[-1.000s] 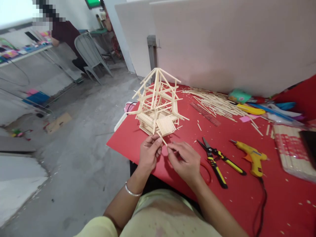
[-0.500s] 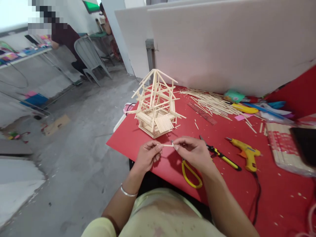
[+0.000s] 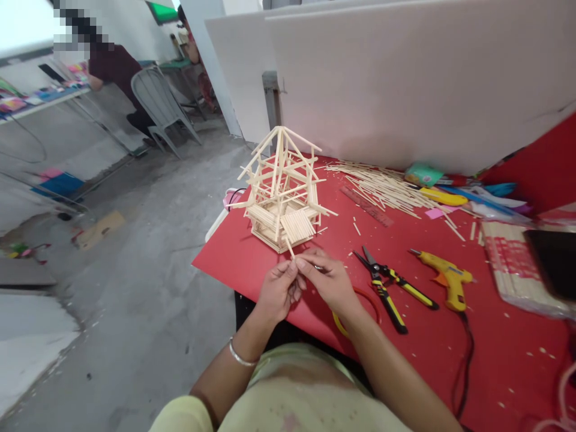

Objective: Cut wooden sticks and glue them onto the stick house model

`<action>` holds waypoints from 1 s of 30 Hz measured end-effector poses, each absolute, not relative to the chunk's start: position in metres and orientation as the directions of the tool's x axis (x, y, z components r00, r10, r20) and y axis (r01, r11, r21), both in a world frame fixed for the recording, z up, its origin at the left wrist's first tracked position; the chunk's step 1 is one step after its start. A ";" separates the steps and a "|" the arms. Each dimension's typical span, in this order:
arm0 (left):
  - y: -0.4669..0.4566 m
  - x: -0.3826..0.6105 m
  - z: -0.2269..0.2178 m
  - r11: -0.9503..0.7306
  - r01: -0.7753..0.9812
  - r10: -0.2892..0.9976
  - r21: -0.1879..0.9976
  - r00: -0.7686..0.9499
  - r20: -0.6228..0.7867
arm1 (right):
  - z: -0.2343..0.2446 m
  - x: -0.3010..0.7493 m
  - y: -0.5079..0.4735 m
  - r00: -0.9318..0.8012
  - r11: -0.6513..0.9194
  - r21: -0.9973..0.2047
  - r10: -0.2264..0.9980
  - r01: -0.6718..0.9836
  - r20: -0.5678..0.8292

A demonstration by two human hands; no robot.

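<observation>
A short wooden stick (image 3: 290, 247) points up and away from my left hand (image 3: 278, 288), whose thumb and fingers pinch its near end. My right hand (image 3: 327, 281) is closed, its fingertips meeting the left ones at the stick. A small shiny metal tool (image 3: 318, 267) shows partly among its fingers; its kind is hidden. Just beyond both hands stands a small house model of wooden sticks (image 3: 283, 198), with an open roof frame and a slatted panel (image 3: 298, 225) in front. The stick's far tip overlaps the model's base in view; contact I cannot tell.
On the red table (image 3: 333, 372) lie open cutting shears (image 3: 382, 288), a yellow glue gun (image 3: 447, 276), loose sticks (image 3: 387, 189), a ruler (image 3: 366, 206) and a bagged stick bundle (image 3: 513, 264). Yellow-and-red handles (image 3: 366, 297) lie partly under my right forearm. A person (image 3: 114, 72) sits at the far left.
My right hand has moved left to meet the left hand. The stick has turned from lying sideways between my hands to pointing up toward the model. The shears are more exposed.
</observation>
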State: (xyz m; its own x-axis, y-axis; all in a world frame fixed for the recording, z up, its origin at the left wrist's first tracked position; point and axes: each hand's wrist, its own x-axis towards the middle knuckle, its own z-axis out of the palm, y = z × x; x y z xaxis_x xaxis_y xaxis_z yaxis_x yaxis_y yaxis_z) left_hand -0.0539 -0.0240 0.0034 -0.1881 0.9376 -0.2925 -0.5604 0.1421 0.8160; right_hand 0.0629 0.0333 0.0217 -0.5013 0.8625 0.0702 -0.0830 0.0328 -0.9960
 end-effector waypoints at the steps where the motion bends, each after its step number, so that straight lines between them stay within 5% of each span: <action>1: -0.025 -0.055 0.003 0.155 -0.555 0.939 0.818 -0.176 -0.297 | 0.022 0.061 0.033 -0.539 -0.072 -0.989 0.842 -0.127 0.008; 5: -0.026 -0.064 0.003 0.174 -0.515 0.939 0.840 -0.171 -0.299 | 0.022 0.051 0.034 -0.633 -0.385 -0.893 0.757 -0.234 -0.160; 12: -0.013 -0.088 0.011 -0.041 -0.415 0.819 0.909 -0.535 -0.207 | 0.017 0.042 0.038 -0.484 -0.459 -0.863 0.816 -0.210 -0.317; 30: 0.019 -0.105 0.040 0.185 -0.347 0.892 0.919 -0.332 -0.305 | 0.018 0.034 0.052 -0.549 -0.613 -0.708 0.747 -0.350 -0.376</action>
